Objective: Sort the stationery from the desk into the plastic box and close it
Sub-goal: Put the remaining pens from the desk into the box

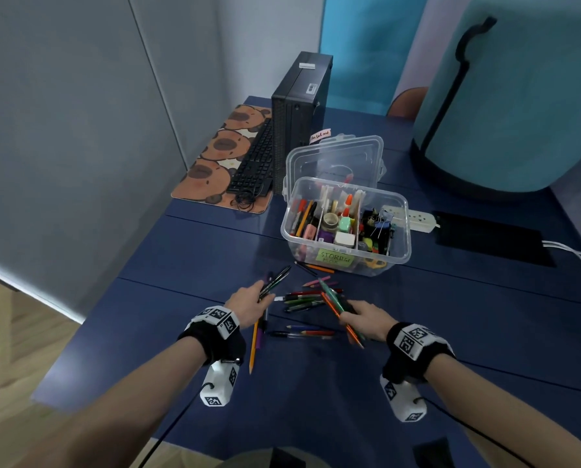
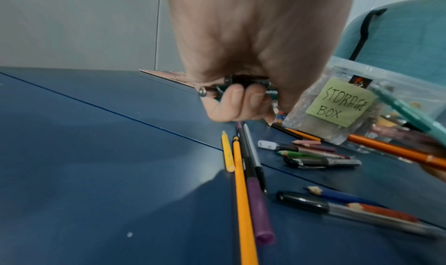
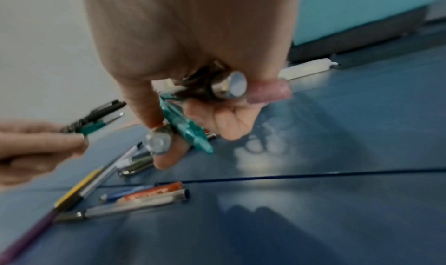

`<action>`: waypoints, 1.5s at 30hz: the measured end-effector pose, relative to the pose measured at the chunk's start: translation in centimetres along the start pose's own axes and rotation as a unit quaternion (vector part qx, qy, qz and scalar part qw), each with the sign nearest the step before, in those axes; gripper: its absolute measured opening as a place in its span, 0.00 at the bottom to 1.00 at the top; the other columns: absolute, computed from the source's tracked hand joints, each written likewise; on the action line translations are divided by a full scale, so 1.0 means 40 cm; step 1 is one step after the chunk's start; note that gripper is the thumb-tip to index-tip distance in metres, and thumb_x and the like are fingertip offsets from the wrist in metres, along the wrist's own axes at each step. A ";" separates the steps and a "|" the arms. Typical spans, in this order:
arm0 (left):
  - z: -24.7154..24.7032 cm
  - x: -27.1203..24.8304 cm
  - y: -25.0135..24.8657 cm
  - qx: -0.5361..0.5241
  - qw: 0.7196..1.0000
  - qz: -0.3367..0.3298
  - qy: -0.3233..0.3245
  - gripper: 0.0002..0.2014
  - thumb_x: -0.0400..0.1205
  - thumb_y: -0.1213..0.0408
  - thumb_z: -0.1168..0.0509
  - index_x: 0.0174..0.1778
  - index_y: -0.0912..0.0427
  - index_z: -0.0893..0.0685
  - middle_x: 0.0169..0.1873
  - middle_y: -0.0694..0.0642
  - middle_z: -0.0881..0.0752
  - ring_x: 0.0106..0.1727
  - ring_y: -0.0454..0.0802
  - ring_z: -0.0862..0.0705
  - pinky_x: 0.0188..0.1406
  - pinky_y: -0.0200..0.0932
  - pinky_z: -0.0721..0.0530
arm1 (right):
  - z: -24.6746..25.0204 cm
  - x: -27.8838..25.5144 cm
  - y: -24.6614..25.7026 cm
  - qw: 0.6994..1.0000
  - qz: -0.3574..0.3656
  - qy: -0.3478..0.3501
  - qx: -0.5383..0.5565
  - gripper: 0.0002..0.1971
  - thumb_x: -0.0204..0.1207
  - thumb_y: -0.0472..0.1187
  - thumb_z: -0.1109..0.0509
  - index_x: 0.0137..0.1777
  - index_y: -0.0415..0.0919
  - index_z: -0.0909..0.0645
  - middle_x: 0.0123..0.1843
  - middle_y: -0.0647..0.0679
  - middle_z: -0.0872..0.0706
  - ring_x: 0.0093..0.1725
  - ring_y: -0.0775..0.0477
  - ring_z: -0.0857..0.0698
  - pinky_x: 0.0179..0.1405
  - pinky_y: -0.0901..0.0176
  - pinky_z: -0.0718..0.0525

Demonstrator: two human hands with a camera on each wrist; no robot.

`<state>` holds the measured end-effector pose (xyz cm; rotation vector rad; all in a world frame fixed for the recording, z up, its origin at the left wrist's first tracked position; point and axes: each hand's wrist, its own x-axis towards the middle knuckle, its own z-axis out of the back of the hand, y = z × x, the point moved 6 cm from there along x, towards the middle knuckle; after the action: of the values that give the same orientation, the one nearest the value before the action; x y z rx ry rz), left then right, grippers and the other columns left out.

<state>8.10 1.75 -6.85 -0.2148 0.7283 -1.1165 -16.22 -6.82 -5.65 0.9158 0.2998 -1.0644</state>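
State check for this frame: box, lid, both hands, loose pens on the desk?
Box: open, partly filled, compartments holding stationery.
Lid: off the opening, tilted up behind the box.
Left hand: gripping a bundle of pens.
Right hand: gripping several pens and pencils.
Loose pens: lying on the desk, unsorted.

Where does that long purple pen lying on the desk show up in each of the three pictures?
Head view: purple pen, just below the left hand, beside the orange pencil.
Left wrist view: centre, running towards the bottom.
Right wrist view: bottom left corner.
Shared landmark: the orange pencil lying alongside it.
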 end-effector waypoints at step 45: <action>-0.145 0.020 -0.076 -0.478 0.852 0.211 0.043 0.09 0.86 0.68 0.42 0.39 0.59 0.29 0.13 0.49 0.41 0.10 0.42 0.46 0.13 0.27 0.46 | -0.034 0.073 -0.015 0.981 -0.042 0.003 0.190 0.05 0.79 0.34 0.34 0.53 0.40 0.21 0.29 0.48 0.24 0.19 0.52 0.26 0.19 0.59 0.21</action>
<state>2.40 0.83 -10.04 -0.8068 1.3056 -0.2631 -15.03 -7.66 -8.57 1.2564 0.1423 -1.2202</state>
